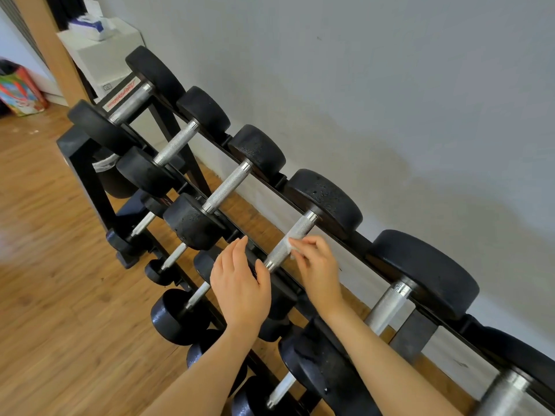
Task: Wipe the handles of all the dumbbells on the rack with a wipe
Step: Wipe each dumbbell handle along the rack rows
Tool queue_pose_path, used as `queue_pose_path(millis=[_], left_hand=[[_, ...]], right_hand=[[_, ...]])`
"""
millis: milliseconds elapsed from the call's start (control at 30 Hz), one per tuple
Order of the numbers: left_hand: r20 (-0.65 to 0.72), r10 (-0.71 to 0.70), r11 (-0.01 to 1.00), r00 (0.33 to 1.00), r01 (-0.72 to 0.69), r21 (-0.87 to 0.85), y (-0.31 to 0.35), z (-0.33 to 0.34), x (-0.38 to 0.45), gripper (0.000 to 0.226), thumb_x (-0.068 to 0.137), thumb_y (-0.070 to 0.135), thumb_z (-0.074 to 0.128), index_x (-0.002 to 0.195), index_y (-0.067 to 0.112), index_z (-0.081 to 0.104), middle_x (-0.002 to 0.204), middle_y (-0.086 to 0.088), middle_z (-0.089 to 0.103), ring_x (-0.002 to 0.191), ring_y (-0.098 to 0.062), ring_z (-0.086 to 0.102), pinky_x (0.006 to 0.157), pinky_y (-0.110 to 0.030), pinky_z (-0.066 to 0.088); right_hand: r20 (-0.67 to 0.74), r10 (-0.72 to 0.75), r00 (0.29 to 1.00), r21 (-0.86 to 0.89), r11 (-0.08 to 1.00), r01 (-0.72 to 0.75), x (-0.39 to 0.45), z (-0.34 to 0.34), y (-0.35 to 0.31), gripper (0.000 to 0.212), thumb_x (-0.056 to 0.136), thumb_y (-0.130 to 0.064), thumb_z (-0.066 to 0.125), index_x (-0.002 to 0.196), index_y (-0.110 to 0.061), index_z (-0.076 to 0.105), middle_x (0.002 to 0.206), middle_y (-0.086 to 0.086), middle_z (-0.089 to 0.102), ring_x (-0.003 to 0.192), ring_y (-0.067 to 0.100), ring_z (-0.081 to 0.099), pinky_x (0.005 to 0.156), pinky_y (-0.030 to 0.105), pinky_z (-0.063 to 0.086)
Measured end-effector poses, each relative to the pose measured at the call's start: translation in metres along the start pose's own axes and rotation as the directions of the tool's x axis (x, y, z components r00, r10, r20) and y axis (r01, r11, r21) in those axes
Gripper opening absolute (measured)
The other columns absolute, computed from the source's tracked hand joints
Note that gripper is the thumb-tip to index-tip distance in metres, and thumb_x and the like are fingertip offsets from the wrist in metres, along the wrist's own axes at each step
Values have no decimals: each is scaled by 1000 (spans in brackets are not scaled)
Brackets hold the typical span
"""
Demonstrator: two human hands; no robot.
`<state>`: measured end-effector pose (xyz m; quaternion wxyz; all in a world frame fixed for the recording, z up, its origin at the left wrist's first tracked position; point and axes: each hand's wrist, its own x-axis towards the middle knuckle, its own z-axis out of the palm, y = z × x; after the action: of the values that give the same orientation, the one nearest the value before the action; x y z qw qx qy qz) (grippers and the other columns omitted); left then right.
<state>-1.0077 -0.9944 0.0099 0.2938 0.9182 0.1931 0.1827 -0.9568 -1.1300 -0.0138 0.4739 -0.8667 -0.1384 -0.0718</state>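
Running along the near end rail of the rack (354,235) is a white label (121,96) with red lettering, too slanted and small to read; a small tag on the white cabinet (99,60) behind it is also unreadable. On top of that cabinet sits an open tissue box (96,24) with white sheets poking out of it. A colourful printed bag (21,91) stands on the wood floor (45,235) at the far left; what it holds cannot be seen.

On the top tier lies a row of black dumbbells, each with its long axis running from the front rail back toward the grey wall (390,85). The fourth dumbbell (327,199) is the one being handled. Its knurled metal handle (297,232) slopes from lower left up to upper right. The right hand (318,265) pinches a small white wipe (292,238) with curled fingertips, pressing it against the middle of that handle. The left hand (240,280) has relaxed, nearly straight fingers resting over the dumbbell's near head, thumb beside the handle's lower end. Smaller dumbbells lie on the lower tiers.
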Motion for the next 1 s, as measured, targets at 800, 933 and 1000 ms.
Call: queue_pose_path(millis=[800,933,1000], left_hand=[[0,4,1000,1000,-4,-1,-3,2,0,49,91,35,37,132,16,55,133,-2,58,127,-19,45,106,-36,30],[2,1,1000,1000,-1,5,-2,2,-1,50,91,37,36,133,17,55,134,-2,57,128,-19,43,106,-32,24],[5,-3,1000,1000,3,5,-2,1,-1,50,91,37,36,133,17,55,134,-2,56,128,-19,42,106,-32,24]], right_hand=[[-23,-41,999,-119,992,38,-8,9,1,25,87,-8,65,111,-13,66,105,-5,55,99,11,55,82,22,52],[-79,-21,997,-63,998,16,-4,5,2,25,85,-2,67,110,-10,67,105,-8,52,96,6,56,81,17,52],[-109,-15,994,-54,999,9,-3,5,3,26,85,-1,67,110,-9,67,105,-6,53,96,6,56,80,18,52]])
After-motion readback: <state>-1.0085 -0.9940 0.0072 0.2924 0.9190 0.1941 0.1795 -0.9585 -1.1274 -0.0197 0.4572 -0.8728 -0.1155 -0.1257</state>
